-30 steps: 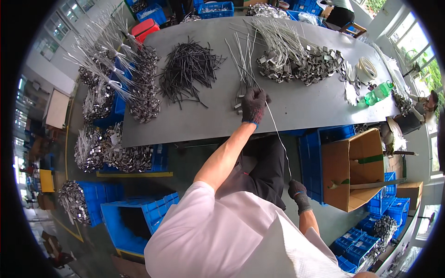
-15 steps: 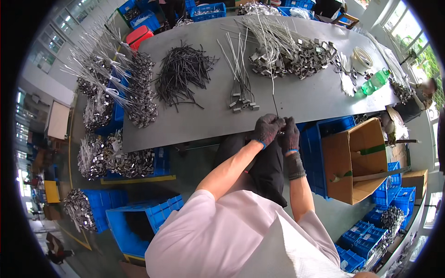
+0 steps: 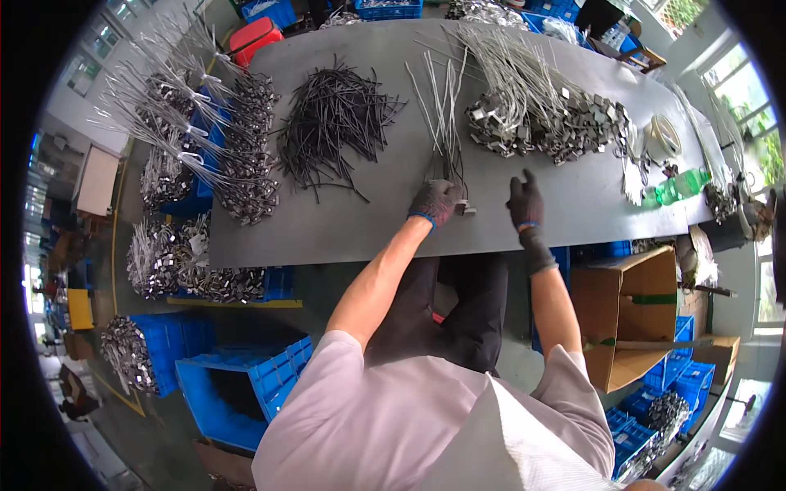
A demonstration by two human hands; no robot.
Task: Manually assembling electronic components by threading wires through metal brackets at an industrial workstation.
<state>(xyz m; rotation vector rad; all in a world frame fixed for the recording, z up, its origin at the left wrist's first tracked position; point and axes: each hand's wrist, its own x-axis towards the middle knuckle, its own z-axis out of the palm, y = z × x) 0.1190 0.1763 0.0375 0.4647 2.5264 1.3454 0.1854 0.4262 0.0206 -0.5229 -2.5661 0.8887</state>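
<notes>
My left hand point(image 3: 436, 202), in a dark knitted glove, is closed over the block ends of a small bunch of thin wires point(image 3: 444, 114) on the metal table. Its curled fingers hide most of the small metal blocks point(image 3: 465, 209), a few of which show beside them. To the right, my right hand point(image 3: 525, 199), gloved likewise, hovers over the table's front part with fingers apart and nothing in it. A big pile of wires with metal blocks point(image 3: 565, 123) lies beyond it. Left of the bunch is a heap of short black tubes point(image 3: 340, 123).
The grey table point(image 3: 327, 233) spans the front. A green bottle point(image 3: 681, 188) and a roll of tape point(image 3: 663, 137) sit at its right end. Tied wire bundles point(image 3: 246, 155) crowd the left side. A cardboard box point(image 3: 598, 311) and blue crates point(image 3: 246, 393) flank me below.
My hands were together at the table's edge, holding one long wire. They have separated: the left moved left onto the small bunch, the right moved up over the table, empty. The view shifted slightly.
</notes>
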